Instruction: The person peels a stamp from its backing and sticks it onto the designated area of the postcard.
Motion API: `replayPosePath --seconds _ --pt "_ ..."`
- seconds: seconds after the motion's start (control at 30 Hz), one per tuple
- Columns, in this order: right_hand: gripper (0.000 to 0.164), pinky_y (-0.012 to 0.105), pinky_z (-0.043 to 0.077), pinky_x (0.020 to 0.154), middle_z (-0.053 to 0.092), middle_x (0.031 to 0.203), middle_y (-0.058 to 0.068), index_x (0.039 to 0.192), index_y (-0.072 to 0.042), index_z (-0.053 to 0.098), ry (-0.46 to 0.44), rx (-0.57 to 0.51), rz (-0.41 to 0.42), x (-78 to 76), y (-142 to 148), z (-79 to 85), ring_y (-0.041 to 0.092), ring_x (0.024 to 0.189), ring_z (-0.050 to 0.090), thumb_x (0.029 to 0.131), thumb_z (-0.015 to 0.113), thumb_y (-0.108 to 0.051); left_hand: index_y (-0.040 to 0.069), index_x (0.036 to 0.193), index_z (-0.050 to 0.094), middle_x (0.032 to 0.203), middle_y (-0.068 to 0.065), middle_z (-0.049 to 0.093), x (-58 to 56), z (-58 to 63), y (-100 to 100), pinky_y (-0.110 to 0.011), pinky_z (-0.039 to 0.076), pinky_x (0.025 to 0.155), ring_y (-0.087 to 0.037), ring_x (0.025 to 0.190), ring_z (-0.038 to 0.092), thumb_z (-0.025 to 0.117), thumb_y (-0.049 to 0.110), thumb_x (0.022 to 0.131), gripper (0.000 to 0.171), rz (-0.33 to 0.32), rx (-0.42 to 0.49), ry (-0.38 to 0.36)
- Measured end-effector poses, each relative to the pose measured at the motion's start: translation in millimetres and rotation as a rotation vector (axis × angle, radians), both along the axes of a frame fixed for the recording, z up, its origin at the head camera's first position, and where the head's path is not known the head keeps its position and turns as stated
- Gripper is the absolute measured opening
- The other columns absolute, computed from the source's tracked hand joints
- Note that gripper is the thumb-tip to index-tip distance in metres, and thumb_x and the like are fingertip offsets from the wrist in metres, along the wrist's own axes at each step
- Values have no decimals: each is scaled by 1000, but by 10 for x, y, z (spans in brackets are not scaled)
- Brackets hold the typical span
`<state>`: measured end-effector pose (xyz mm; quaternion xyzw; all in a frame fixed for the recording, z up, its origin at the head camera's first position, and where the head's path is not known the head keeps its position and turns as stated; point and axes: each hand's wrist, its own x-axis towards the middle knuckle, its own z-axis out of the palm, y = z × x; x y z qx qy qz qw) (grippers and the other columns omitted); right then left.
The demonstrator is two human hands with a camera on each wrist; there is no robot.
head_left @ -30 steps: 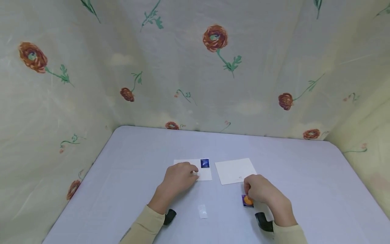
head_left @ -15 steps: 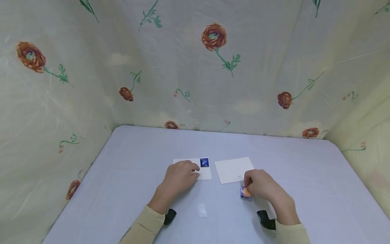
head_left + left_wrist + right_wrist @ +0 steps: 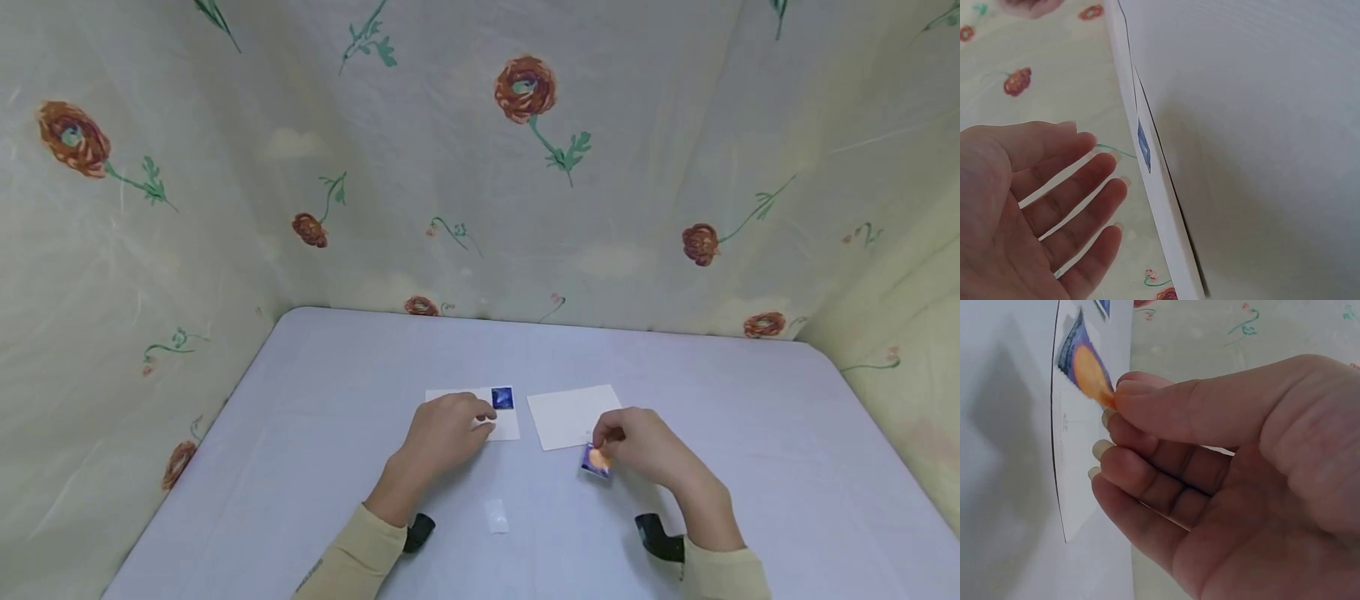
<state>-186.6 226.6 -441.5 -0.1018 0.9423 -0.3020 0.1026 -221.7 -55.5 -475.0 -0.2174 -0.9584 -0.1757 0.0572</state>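
Note:
Between thumb and forefinger, my right hand (image 3: 647,443) pinches a small stamp (image 3: 1088,365) with an orange disc on purple. In the head view that stamp hangs by the near edge of a blank white card (image 3: 566,417). My left hand (image 3: 448,432) hovers over a second white card (image 3: 508,429), its fingers loosely bent and holding nothing in the left wrist view. A dark blue stamp (image 3: 502,398) lies at that card's upper right corner. Part of the left card is hidden beneath the hand.
A small clear plastic piece (image 3: 496,517) lies on the white table (image 3: 360,358) between the forearms. Black wrist mounts (image 3: 660,538) sit under both wrists. A flower-patterned curtain (image 3: 615,167) surrounds the table's back and sides.
My right hand has lifted the orange-and-purple stamp from the table and moved it slightly away from me and to the left. The left hand has barely moved.

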Motion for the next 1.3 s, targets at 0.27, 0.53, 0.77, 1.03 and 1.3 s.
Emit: replayPosePath --seconds 0.27,0.53,0.77,1.03,1.3 --pt "12 29 46 70 67 84 2 86 -9 71 -23 -83 -5 -18 2 42 16 80 55 88 64 0 25 102 79 97 10 76 13 6 39 -26 56 72 -7 88 70 69 28 93 14 -33 9 17" --pt "13 32 48 74 69 94 5 91 -10 72 -16 -185 -58 -31 27 60 20 85 57 93 62 -2 26 97 80 90 12 76 44 28 81 -24 54 67 -4 79 68 70 26 92 11 -77 43 96" --pt "13 35 49 81 70 103 7 99 -9 73 -56 -292 -108 -10 48 121 22 93 59 97 61 -11 27 100 79 91 12 76 72 76 120 -24 56 70 -4 81 69 69 26 92 13 -115 54 135" --pt "16 35 51 82 70 108 10 103 -7 73 -47 -304 -188 18 68 172 22 93 61 96 60 -13 27 99 79 92 13 76 104 143 210 -23 55 69 -4 83 69 71 25 91 11 -149 61 160" --pt "15 31 50 76 69 104 12 102 -4 72 -16 -327 -223 55 34 269 21 85 60 95 62 -12 29 103 77 93 14 75 165 180 338 -20 52 64 -3 83 69 75 25 88 16 -198 77 240"
